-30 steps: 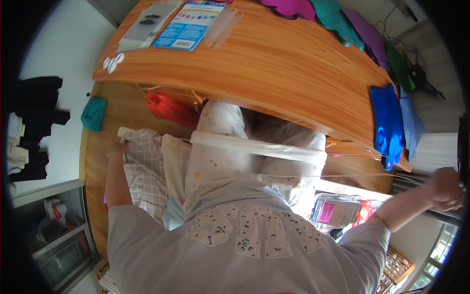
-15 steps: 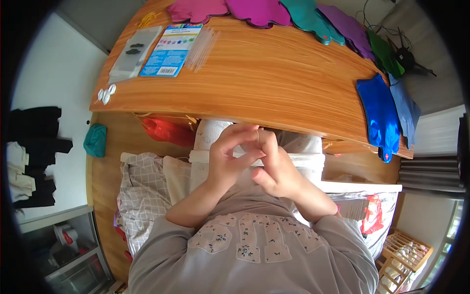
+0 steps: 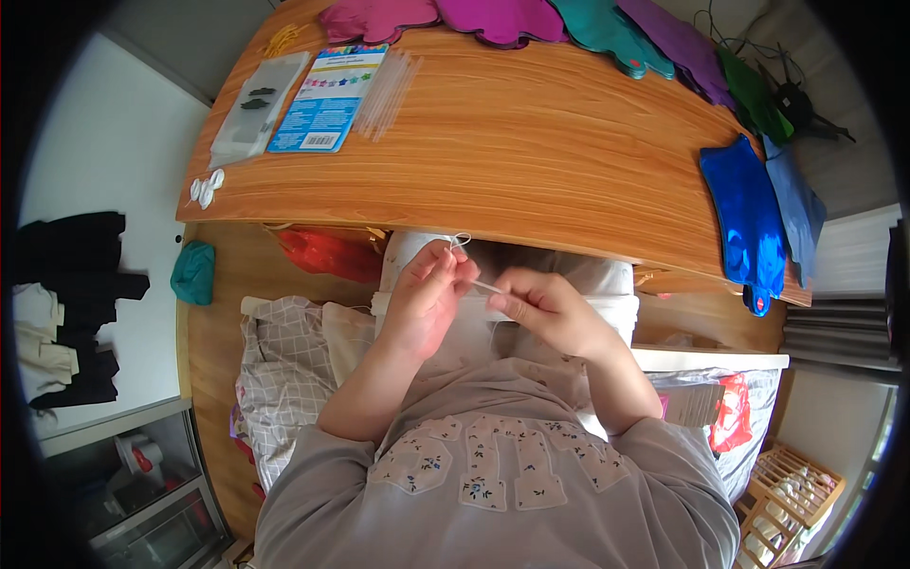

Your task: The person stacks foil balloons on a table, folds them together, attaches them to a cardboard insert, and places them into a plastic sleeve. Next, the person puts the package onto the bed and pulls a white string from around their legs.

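Over my lap, just in front of the table edge, both hands hold a thin white string point(image 3: 486, 285). My left hand point(image 3: 425, 296) pinches it between thumb and fingers, and a small loop sticks up above the fingertips. My right hand point(image 3: 555, 308) is closed on the other end, thumb pressed to the fingers. Between the hands the string runs short and straight, looking thick, perhaps doubled. Similar small white string bundles point(image 3: 206, 188) lie at the table's left corner.
On the wooden table point(image 3: 531, 142) lie a blue printed card point(image 3: 327, 100), clear thin sticks point(image 3: 389, 95), a clear bag point(image 3: 258, 109) and yellow ties point(image 3: 282, 41). Flat foil balloons in pink, teal point(image 3: 611, 38), purple and blue point(image 3: 744, 213) line the far and right edges.
My hands were close together with fingertips meeting. They have moved apart, and the white string with its loop now shows between and above them. The view has shifted slightly.
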The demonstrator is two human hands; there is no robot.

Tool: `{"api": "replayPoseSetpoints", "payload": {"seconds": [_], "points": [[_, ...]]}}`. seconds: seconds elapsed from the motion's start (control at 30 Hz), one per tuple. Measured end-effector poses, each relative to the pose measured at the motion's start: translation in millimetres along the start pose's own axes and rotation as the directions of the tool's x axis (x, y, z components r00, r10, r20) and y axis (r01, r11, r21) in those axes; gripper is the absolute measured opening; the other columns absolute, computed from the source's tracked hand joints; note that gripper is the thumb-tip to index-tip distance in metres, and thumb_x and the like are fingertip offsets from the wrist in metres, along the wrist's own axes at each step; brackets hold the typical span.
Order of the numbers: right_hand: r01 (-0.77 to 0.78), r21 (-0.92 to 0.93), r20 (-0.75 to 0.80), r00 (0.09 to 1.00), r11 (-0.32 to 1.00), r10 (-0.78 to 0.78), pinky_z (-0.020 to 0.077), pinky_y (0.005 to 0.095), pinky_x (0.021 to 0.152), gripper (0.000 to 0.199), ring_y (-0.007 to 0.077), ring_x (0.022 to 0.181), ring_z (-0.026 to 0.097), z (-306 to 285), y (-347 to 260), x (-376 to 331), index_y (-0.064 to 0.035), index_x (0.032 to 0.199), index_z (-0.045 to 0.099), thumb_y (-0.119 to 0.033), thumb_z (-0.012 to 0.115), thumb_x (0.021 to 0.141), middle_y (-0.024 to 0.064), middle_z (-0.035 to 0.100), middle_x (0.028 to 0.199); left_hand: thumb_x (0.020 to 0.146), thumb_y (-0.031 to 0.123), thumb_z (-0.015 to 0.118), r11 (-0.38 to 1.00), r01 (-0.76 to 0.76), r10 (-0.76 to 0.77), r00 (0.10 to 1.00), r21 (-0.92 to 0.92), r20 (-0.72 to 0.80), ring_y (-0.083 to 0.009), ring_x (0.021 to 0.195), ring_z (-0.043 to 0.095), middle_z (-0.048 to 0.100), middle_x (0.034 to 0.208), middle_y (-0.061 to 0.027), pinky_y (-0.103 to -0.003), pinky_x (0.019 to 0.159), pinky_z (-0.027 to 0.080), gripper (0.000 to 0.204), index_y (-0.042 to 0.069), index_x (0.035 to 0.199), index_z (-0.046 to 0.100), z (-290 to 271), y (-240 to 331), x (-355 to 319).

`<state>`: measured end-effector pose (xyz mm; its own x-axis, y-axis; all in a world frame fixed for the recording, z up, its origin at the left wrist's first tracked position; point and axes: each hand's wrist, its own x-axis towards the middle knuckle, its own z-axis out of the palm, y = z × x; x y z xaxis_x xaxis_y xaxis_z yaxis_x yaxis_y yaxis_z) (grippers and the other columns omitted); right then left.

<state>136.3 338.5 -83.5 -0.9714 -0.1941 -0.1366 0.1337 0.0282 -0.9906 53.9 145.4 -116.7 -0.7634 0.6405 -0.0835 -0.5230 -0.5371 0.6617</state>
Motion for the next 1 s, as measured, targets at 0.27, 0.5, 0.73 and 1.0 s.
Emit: {"api": "replayPoseSetpoints", "payload": {"seconds": [0.27,0.5,0.73,1.0], "points": [[-0.191,0.637,0.032,0.974,0.747,0.222,0.0192,0.0242,0.046,0.032,0.004,0.051,0.023,-22.0,11.8,5.6,-0.0095,0.085,0.057,-0.033,0.051,0.106,-0.009,0.031,0.059,0.105,0.029,0.054,0.904,0.253,-0.266,0.964,0.345,-0.009,-0.0032,0.058,0.035,0.04,0.064,0.0088,-0.021,0.055,0.029,0.027,0.01,0.086,0.057,-8.1,6.5,-7.6],[0.262,-0.364,-0.011,0.958,0.894,-0.285,0.0509,0.0311,0.063,0.011,0.0188,0.07,0.065,41.5,13.4,-5.8,-0.0045,0.099,0.063,-0.015,0.06,0.095,0.0096,0.065,0.078,0.101,0.023,0.06,0.813,0.103,0.004,0.983,0.572,-0.183,-0.0066,0.057,0.052,0.063,0.069,-0.0013,-0.021,0.054,0.038,0.027,0.002,0.088,0.072,-4.3,-24.7,-14.7],[0.116,-0.791,0.027,0.987,0.601,-0.156,0.0492,0.0424,0.052,0.012,0.0342,0.059,0.061,41.2,38.6,-11.4,-0.006,0.098,0.063,-0.009,0.059,0.087,0.0139,0.062,0.066,0.096,0.027,0.069,0.914,0.285,-0.204,0.938,0.289,-0.282,-0.0015,0.054,0.037,0.067,0.074,0.0001,-0.02,0.051,0.027,0.022,0.006,0.095,0.075,-14.4,-13.0,-22.7],[0.282,-0.369,-0.103,0.935,0.886,-0.34,0.0469,0.0374,0.058,0.006,0.0241,0.062,0.058,35.9,25.2,-13.5,-0.0029,0.09,0.057,-0.009,0.058,0.09,0.009,0.057,0.069,0.102,0.024,0.063,0.542,0.156,-0.046,0.987,0.826,-0.156,-0.0042,0.063,0.052,0.065,0.076,0.0016,-0.023,0.055,0.036,0.027,-0.001,0.097,0.071,-11.4,-16.4,-23.4]]}}
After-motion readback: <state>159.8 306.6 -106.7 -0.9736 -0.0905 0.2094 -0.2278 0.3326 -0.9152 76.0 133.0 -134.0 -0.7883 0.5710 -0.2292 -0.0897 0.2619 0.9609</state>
